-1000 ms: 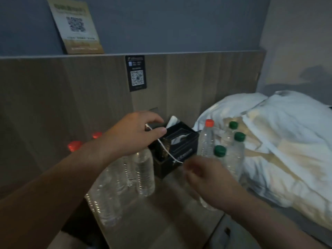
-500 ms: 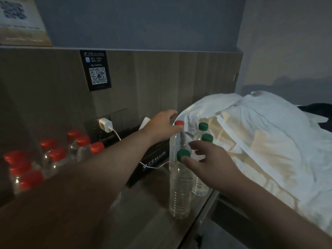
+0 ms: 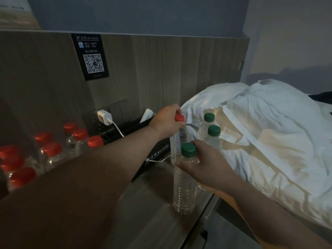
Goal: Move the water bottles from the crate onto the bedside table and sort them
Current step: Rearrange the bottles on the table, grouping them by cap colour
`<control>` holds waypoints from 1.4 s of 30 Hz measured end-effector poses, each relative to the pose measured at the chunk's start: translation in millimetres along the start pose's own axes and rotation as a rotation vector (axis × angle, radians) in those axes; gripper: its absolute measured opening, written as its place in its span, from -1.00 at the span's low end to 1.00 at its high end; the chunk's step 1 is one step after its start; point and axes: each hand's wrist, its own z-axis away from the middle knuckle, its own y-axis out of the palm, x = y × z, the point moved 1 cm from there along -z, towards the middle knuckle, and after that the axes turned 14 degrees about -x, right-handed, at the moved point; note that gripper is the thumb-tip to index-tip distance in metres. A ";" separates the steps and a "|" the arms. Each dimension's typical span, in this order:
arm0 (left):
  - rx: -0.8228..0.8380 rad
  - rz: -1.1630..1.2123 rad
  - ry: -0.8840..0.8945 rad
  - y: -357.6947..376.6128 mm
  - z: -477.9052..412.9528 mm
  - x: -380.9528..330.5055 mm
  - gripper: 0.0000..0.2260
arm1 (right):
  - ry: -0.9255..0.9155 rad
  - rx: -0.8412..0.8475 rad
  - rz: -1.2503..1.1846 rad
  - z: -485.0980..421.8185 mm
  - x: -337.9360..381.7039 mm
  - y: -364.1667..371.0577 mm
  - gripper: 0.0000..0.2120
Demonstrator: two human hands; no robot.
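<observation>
Bottles stand upright in two groups on the counter (image 3: pixel 143 221); a cluster of red-capped bottles (image 3: pixel 52 151) fills its left end, against the wood-panelled wall; at the right end, beside the bed, stand a lone red-capped bottle (image 3: pixel 177 150) and three with green caps. The left hand (image 3: pixel 166 121) reaches across the counter, its fingers curled round the neck of the lone red-capped bottle, just under the cap; the right hand (image 3: pixel 204 166) grips the nearest green-capped bottle (image 3: pixel 185 191) at the shoulder, thumb and fingers wrapped round it below the cap; that bottle's base is down at the counter, near the front edge, and the two held bottles stand just beside each other. The other two green-capped bottles (image 3: pixel 213 133) stand behind them, close to the white bedding (image 3: pixel 269 141). A black tissue box (image 3: pixel 158 151) sits between the groups; a white cable (image 3: pixel 117 129) runs from a charger (image 3: pixel 104 116) plugged into the wall; a QR sign (image 3: pixel 92 58) hangs above.
</observation>
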 end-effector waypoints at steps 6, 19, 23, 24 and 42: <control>-0.126 -0.003 0.022 -50.0 15.7 -10.5 -0.77 | 0.042 0.007 0.008 1.5 3.6 -1.5 -0.79; -0.206 -0.122 -0.008 -211.7 100.3 -19.6 -0.80 | 0.061 0.023 -0.106 44.5 60.6 24.6 -0.91; -0.170 -0.227 -0.043 -236.7 134.1 3.1 -0.77 | 0.099 0.046 -0.173 50.7 82.0 45.6 -0.92; -0.157 -0.249 -0.045 -240.6 139.5 9.9 -0.77 | 0.104 0.050 -0.184 51.5 86.9 51.0 -0.92; 0.010 -0.378 -0.116 -225.6 145.3 78.7 -0.82 | 0.321 0.192 -0.280 68.6 80.5 106.0 -0.66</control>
